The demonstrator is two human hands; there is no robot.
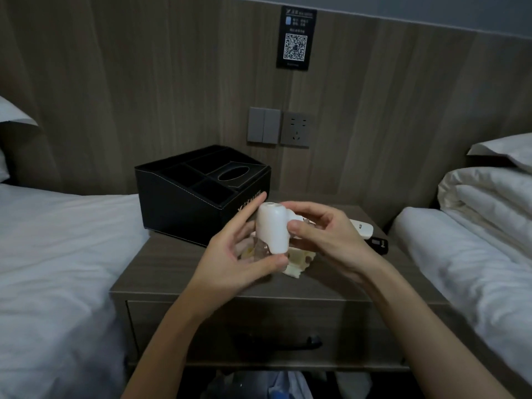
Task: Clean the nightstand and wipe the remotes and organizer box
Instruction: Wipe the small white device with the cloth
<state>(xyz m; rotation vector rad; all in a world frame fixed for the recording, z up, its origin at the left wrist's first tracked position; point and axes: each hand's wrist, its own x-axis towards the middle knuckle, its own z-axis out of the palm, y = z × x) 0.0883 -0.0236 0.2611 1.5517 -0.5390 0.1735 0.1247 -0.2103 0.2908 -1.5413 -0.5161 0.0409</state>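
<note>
Both my hands hold a small white plug-in device [272, 228] with a clear bottle at its base, above the wooden nightstand [161, 269]. My left hand [241, 254] cups the bottle from below. My right hand [325, 237] grips the white body from the right side. A pale yellow cloth [298, 263] lies crumpled on the nightstand just under my hands. The black organizer box [184, 203] with a tissue slot stands at the back left of the top. A white remote [361, 228] and a black remote [378, 245] lie at the right edge, partly hidden by my right hand.
Beds with white linen flank the nightstand, left [57, 240] and right [475, 254]. The wooden wall panel behind carries light switches [263, 125], a socket [296, 129] and a QR-code sign [295, 38]. The nightstand drawer has a dark handle [312, 342]. Bags show below it.
</note>
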